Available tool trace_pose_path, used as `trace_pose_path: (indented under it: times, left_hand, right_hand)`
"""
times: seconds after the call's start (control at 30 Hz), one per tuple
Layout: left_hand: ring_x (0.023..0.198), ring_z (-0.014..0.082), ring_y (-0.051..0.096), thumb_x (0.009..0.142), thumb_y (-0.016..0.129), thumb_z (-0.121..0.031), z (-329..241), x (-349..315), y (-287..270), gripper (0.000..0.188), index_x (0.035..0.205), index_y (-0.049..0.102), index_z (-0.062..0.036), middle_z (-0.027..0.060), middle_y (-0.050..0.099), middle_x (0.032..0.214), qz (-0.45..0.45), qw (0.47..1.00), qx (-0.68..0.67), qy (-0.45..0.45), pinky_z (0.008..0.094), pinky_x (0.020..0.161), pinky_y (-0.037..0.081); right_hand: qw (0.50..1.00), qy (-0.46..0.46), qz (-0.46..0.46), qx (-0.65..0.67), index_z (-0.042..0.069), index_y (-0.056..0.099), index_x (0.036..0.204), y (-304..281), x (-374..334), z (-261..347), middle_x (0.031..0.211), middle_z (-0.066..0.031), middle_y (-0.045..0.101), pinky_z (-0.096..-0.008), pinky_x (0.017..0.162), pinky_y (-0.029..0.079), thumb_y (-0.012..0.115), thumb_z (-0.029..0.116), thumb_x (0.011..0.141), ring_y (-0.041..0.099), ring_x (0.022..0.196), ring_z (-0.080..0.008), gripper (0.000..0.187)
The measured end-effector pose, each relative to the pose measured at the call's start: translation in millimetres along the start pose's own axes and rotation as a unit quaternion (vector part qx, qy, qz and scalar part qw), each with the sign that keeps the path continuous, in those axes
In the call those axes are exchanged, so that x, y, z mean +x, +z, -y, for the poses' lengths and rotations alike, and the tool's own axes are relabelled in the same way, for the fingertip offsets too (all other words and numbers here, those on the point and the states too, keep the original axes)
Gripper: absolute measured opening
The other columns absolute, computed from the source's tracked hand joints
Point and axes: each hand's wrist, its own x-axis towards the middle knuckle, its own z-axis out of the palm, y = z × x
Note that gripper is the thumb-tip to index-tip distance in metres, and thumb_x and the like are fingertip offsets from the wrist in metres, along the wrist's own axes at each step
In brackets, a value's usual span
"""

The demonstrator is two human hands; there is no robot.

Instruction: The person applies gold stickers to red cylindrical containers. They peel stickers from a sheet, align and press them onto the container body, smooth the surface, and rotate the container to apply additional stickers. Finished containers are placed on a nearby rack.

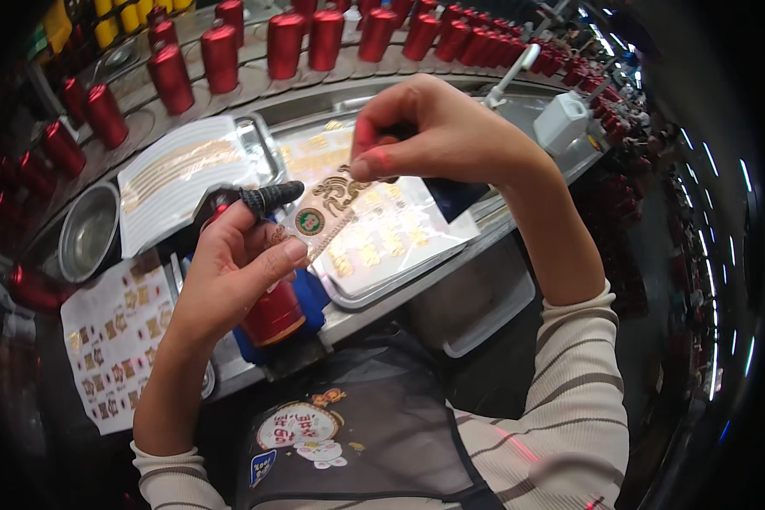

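A clear sticker film (331, 204) with a gold dragon-like figure and a round green emblem stretches between my hands. My right hand (425, 127) pinches its upper right end between thumb and fingers. At its lower left end my left hand (242, 263) has the thumb on the film, and the other fingers are partly hidden behind it. A black cover sits on the left index finger, which points out above the film. Under the left hand a red bottle (272, 316) rests in a blue holder (312, 299); the hand hides much of the bottle.
A metal tray (361, 299) holds sheets of gold stickers. Left of it are a white sheet (183, 183) with gold strips, a metal bowl (89, 231) and another sticker sheet (115, 348). Red bottles (221, 58) line a curved conveyor behind. A white jug (561, 121) stands right.
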Motion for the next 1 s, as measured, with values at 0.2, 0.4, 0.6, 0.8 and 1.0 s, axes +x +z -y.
trace_pose_path:
  times: [0.2, 0.4, 0.6, 0.8, 1.0]
  left_hand:
    - [0.08, 0.0082, 0.064, 0.085, 0.072, -0.002, 34.6, -90.6, -27.0, 0.036, 0.12, 0.061, 0.0005, 0.0036, 0.068, 0.09, -0.196, 0.973, 0.113, -0.041, 0.0222, 0.074, 0.052]
    - [0.073, 0.0084, 0.064, 0.084, 0.073, -0.001, 64.8, -120.0, -24.3, 0.028, 0.11, 0.062, 0.0024, 0.0061, 0.07, 0.085, -0.309, 0.948, 0.058, -0.047, 0.0226, 0.067, 0.052]
    - [0.074, 0.009, 0.064, 0.086, 0.072, -0.002, 72.3, -114.3, -21.3, 0.025, 0.108, 0.062, 0.0022, 0.0064, 0.07, 0.085, -0.354, 0.933, 0.061, 0.0, 0.0228, 0.071, 0.052]
    - [0.075, 0.009, 0.064, 0.086, 0.072, -0.004, 78.6, -109.5, -24.2, 0.021, 0.103, 0.063, 0.0014, 0.0062, 0.07, 0.084, -0.356, 0.932, 0.065, -0.004, 0.0236, 0.074, 0.053]
    - [0.076, 0.0092, 0.065, 0.087, 0.071, -0.003, 87.6, -104.9, -28.8, 0.016, 0.1, 0.063, 0.0022, 0.0074, 0.071, 0.084, -0.344, 0.937, 0.052, -0.003, 0.0236, 0.075, 0.053]
  right_hand:
    - [0.97, 0.152, -0.007, 0.189, 0.0, 0.069, 0.083, 104.1, -28.0, -32.7, 0.074, 0.003, 0.062, -0.0175, 0.053, 0.034, 0.076, 0.013, 0.083, 0.048, 0.064, -0.0006, 0.015]
    - [0.924, 0.183, -0.047, 0.332, 0.002, 0.066, 0.087, 174.4, -37.9, -58.8, 0.073, 0.0011, 0.063, -0.0164, 0.044, 0.031, 0.073, 0.014, 0.086, 0.045, 0.053, 0.0001, 0.014]
    - [0.942, 0.137, -0.08, 0.296, 0.003, 0.065, 0.088, 178.0, -28.5, -68.9, 0.073, 0.0009, 0.064, -0.0161, 0.044, 0.03, 0.071, 0.015, 0.088, 0.043, 0.052, 0.0009, 0.013]
    - [0.938, 0.147, -0.078, 0.305, 0.0, 0.066, 0.09, 177.6, -21.5, -71.8, 0.081, -0.0028, 0.067, -0.0212, 0.074, 0.048, 0.071, 0.012, 0.088, 0.061, 0.078, -0.0066, 0.013]
    - [0.935, 0.136, -0.08, 0.318, 0.0, 0.067, 0.09, 179.5, -22.3, -79.8, 0.082, -0.0016, 0.067, -0.0202, 0.072, 0.047, 0.071, 0.012, 0.088, 0.059, 0.077, -0.0056, 0.013]
